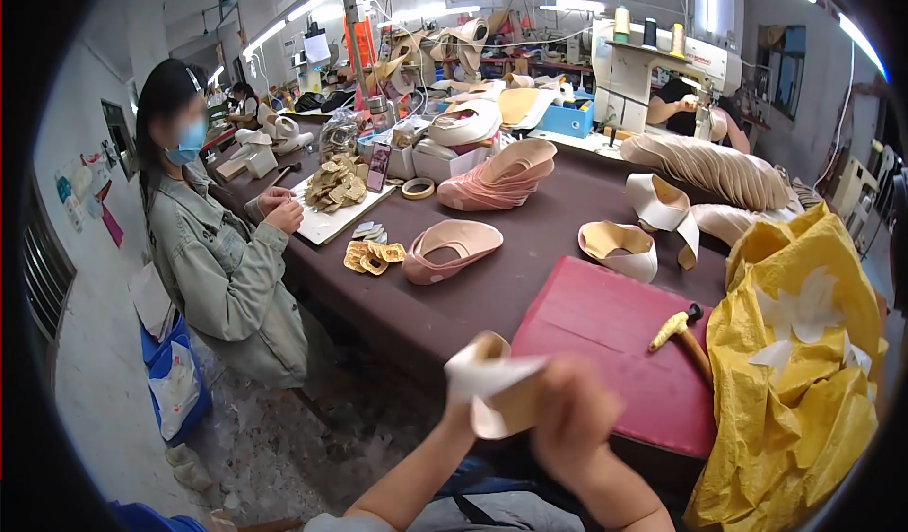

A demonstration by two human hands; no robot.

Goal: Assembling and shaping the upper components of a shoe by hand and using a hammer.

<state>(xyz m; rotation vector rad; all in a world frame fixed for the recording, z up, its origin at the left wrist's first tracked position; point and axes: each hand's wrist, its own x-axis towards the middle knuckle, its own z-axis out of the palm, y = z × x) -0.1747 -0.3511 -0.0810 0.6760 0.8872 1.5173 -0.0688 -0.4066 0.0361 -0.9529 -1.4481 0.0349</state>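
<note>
A white and beige shoe upper [506, 385], bent into an open loop, is held up in front of me at the table's near edge. My left hand [461, 417] grips its left side, with most fingers hidden behind the material. At its right end is my right hand [575, 414], curled but smeared by motion, so its fingers cannot be made out. Beyond the red pad, a similar upper [619, 250] stands on the brown table, and another pale upper [659, 206] rests just behind it.
On the red pad [591, 333] lies a hammer [676, 329] with yellow wrapping. A yellow sack [785, 390] bulges at the right. Pink uppers [454, 248] and gold buckle-like pieces [374, 256] sit at left, near a masked co-worker [232, 277]. Stacked beige uppers [705, 168] lie far right.
</note>
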